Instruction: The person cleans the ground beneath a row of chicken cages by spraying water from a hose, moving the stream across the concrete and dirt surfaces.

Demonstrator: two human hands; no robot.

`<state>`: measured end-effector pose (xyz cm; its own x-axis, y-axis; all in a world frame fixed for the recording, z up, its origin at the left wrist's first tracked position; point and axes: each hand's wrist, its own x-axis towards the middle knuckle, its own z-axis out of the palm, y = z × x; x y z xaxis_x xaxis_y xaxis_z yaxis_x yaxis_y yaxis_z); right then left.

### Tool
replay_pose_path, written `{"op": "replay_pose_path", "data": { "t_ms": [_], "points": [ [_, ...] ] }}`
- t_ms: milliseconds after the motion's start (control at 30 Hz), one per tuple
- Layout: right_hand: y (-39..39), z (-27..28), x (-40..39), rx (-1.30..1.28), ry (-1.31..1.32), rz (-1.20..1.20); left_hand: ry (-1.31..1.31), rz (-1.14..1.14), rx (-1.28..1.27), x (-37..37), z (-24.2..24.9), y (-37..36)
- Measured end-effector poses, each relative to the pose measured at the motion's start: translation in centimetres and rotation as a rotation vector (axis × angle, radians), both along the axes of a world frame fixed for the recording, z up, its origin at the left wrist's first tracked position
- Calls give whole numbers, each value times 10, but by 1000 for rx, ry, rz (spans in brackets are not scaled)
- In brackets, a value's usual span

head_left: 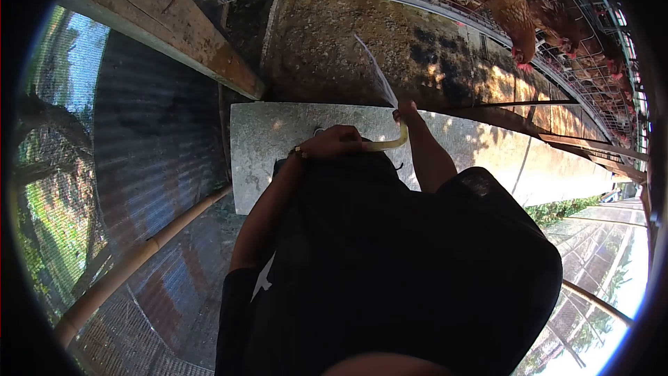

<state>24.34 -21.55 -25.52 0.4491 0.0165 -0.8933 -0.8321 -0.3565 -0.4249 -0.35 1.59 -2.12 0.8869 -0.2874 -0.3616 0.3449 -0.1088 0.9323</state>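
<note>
As it shows at far left, mesh wall (52, 188): greenery and sky behind it, sunlit.
Wooden beam (160, 21): runs diagonally from top left down toward the slab, worn and stained.
Corrugated sheet (153, 118): dark, in shade, below the beam, left of the slab.
Bamboo pole (139, 257): slants from lower left up to the slab's lower left corner.
Grey slab (264, 146): flat, speckled, under both hands; its near part is hidden by the person's black shirt (390, 271).
Left hand (335, 142): over the slab's middle, bracelet at the wrist, fingers curled tight into a fist around one end of the yellow tube.
Yellow tube (388, 145): short, curved, hooks from the left fist rightward and up to the right hand, just above the slab.
White strip (376, 73): thin and pale, sticks up and leftward from the right hand over the dirt floor; what it is, cannot tell.
Right hand (405, 113): at the slab's far edge, fingers pinched shut on the strip's base; whether they also clamp the tube's end, cannot tell.
Dirt floor (348, 42): beyond the slab, patchy sun and shade.
Hens (511, 7): brown, heads poking down through the cage.
Wire cage (591, 49): long row, runs along the top right.
</note>
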Motion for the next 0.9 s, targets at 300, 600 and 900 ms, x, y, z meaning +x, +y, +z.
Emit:
{"op": "replay_pose_path", "data": {
  "t_ms": [300, 600, 900],
  "points": [
    [14, 53, -7, 0, -139, 44, 7, -4, -13, 0, -2, 0],
    [14, 44, 9, -41, -215, 98, 20, 1, -25, 0, -3, -1],
    [16, 53, 1, -16, -178, 38, -34, 7, -5, -2, -1, -1]
  ]
}}
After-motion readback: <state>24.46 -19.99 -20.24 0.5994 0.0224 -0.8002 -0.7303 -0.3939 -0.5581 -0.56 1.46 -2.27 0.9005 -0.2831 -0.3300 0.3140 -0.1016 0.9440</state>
